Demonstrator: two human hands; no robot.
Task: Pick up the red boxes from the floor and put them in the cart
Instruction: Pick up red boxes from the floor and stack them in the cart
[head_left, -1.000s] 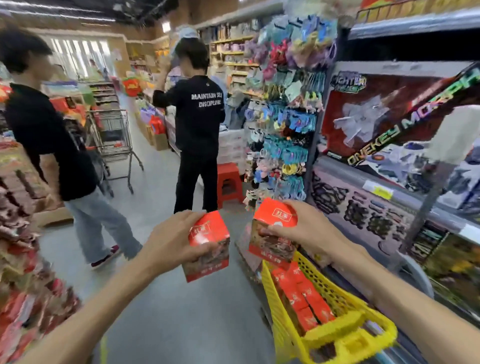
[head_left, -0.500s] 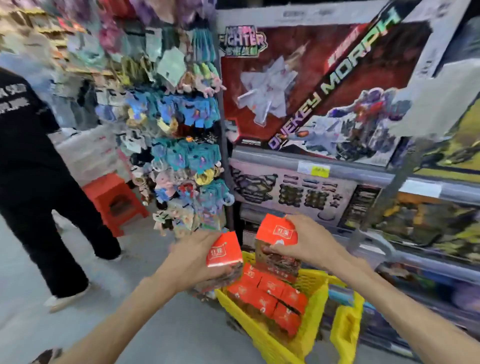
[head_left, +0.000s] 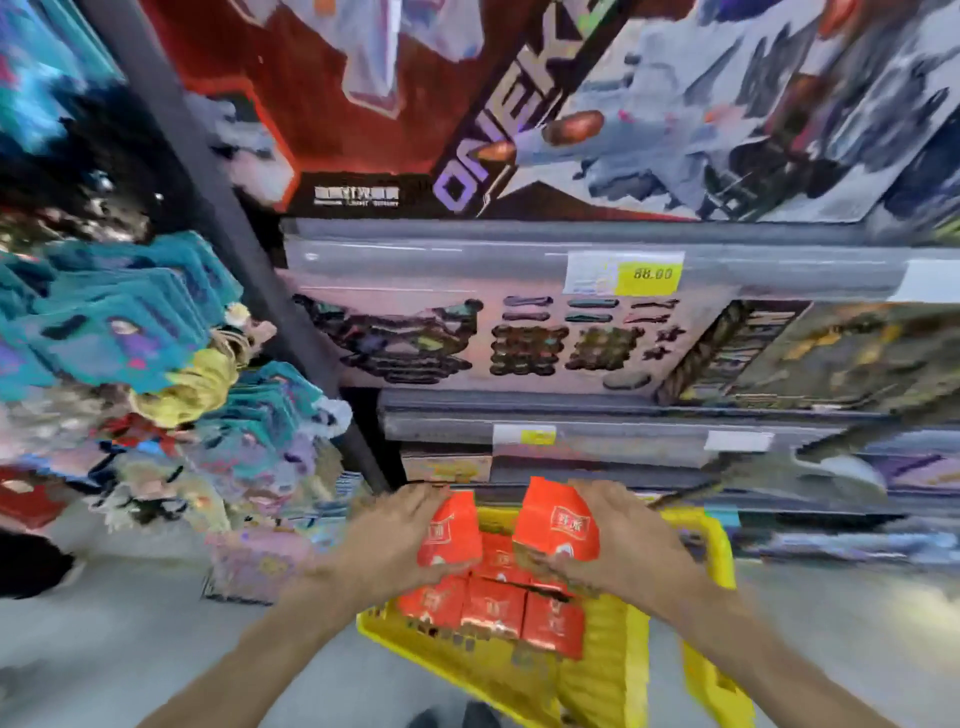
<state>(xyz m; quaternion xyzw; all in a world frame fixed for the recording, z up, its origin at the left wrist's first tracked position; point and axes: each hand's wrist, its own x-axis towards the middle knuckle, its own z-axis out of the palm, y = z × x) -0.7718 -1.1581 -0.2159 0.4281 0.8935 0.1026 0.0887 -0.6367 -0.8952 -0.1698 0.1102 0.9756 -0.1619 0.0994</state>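
My left hand (head_left: 387, 535) grips a red box (head_left: 452, 535) and my right hand (head_left: 618, 540) grips another red box (head_left: 558, 525). Both boxes hang side by side just above the yellow cart (head_left: 608, 670), over its far end. Inside the cart lie several red boxes (head_left: 493, 608) packed in rows. The picture is blurred by head motion.
Grey shelves (head_left: 519, 254) with large toy boxes and a yellow price tag (head_left: 652, 274) stand right behind the cart. A rack of hanging blue toy packs (head_left: 156, 332) is at the left. Grey floor (head_left: 104, 649) lies to the left of the cart.
The view swung right and down towards the shelf. Both hands moved together and lowered their red boxes over the cart. The people in the aisle left the view.
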